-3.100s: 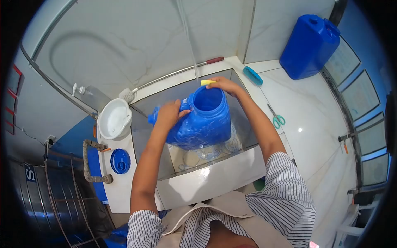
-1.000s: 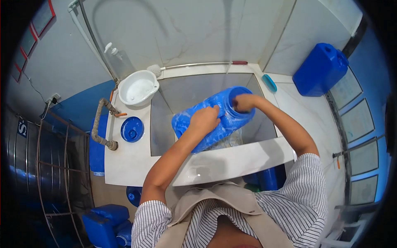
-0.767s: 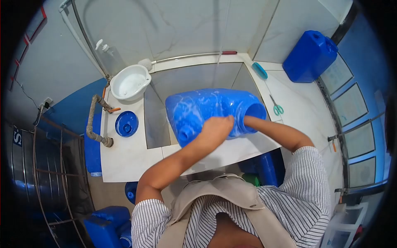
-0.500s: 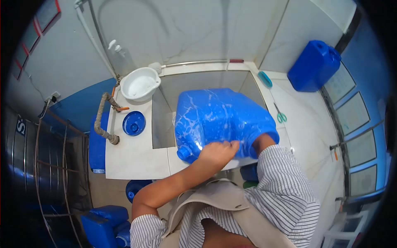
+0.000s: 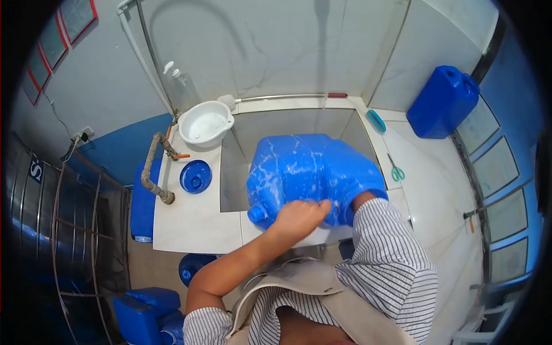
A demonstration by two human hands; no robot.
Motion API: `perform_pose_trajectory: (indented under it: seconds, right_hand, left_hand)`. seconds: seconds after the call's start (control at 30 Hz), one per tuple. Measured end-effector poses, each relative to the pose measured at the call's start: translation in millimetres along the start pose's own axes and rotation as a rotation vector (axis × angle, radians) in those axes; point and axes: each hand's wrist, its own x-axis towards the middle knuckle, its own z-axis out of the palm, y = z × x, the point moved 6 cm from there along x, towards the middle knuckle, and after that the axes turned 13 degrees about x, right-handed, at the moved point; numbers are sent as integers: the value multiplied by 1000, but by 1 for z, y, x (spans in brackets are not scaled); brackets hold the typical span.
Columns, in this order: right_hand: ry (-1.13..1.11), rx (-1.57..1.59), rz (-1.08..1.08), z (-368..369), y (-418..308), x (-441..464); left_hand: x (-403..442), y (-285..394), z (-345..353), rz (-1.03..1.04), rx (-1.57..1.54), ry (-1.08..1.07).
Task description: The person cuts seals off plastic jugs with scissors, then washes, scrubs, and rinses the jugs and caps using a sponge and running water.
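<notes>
A big blue water jug point(image 5: 299, 167) lies on its side over the sink, its wet surface streaked with white suds. My left hand point(image 5: 302, 219) is closed at the jug's near side, seemingly round its handle, which the hand covers. At the right end, my right hand point(image 5: 362, 199) reaches through the wide mouth, with only the wrist showing; its fingers are hidden inside the jug. A small capped spout point(image 5: 257, 214) sticks out at the jug's lower left. On the counter to the left lies a round blue lid point(image 5: 202, 168).
The sink point(image 5: 233, 198) sits in a white counter with a pipe tap point(image 5: 150, 164). Around it are a white basin point(image 5: 192, 138), pump bottle point(image 5: 183, 86), long-handled brush point(image 5: 276, 98), teal brush point(image 5: 376, 121) and scissors point(image 5: 397, 173). Blue jerrycans stand at the right point(image 5: 440, 106) and on the floor point(image 5: 135, 316).
The whole scene sits slightly lower in view as the head shifts. My right arm and wrist have moved a little left at the jug's mouth; my left hand keeps its hold.
</notes>
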Motion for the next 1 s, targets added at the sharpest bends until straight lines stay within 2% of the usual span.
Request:
perform_pose_trajectory:
  seconds: [0.07,0.2,0.43,0.57,0.6,0.63,0.7,0.73,0.9,1.0]
  right_hand:
    - [-49,-53,25,2,17,-18]
    - [-81,-128,83,10,38,-45]
    - [-102,-257,161,13,66,-82]
    - [7,-413,158,9,72,-94]
    - [-141,-308,297,2,64,-109]
    - [-138,-296,301,-4,53,-115]
    - [-412,21,307,15,50,-122]
    - [-445,90,306,16,48,-123]
    - [-28,97,116,31,35,-103]
    - [39,138,66,31,30,-103]
  left_hand:
    - [16,-12,13,-102,-36,-55]
    - [46,-33,40,-149,-37,-51]
    - [72,-48,79,-114,27,-129]
    - [73,-45,79,-114,49,-163]
    - [73,-44,78,-112,57,-160]
    - [70,-42,77,-111,65,-157]
    - [65,-38,78,-126,83,-152]
    - [64,-36,77,-148,96,-138]
    - [37,-21,72,-154,149,-24]
    - [21,-10,68,-165,238,45]
